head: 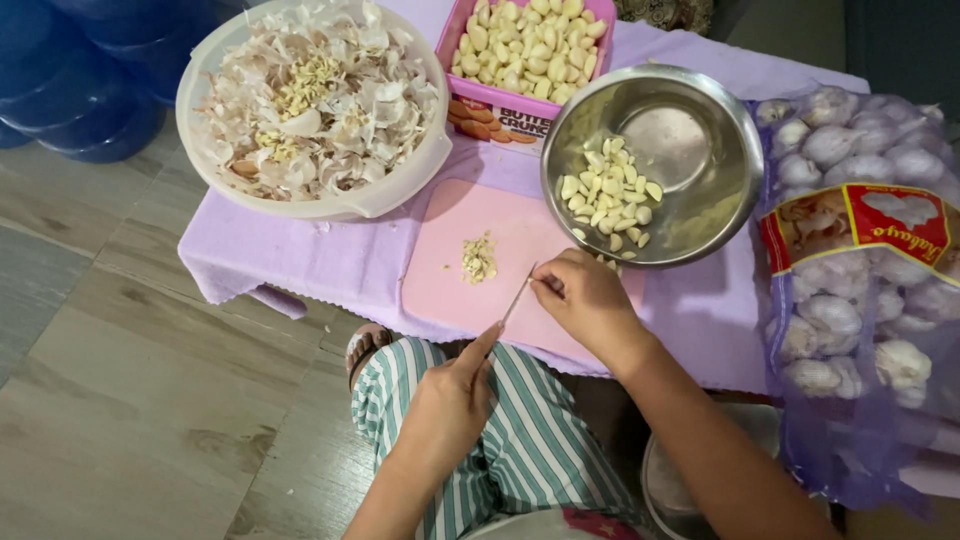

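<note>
Head cam, steep downward, close

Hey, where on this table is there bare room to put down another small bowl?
Free: purple cloth between the white basin and the table's left edge; a strip between steel bowl and garlic bag. Crowded: the pink board, where both hands work, and the back by the pink tray.

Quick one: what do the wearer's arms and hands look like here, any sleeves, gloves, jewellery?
Both forearms are bare in view, no sleeves showing. Left hand and right hand are ungloved; no rings, watch or bracelets visible. Nails look short. Only clothing seen is green-and-white striped trousers.
</note>
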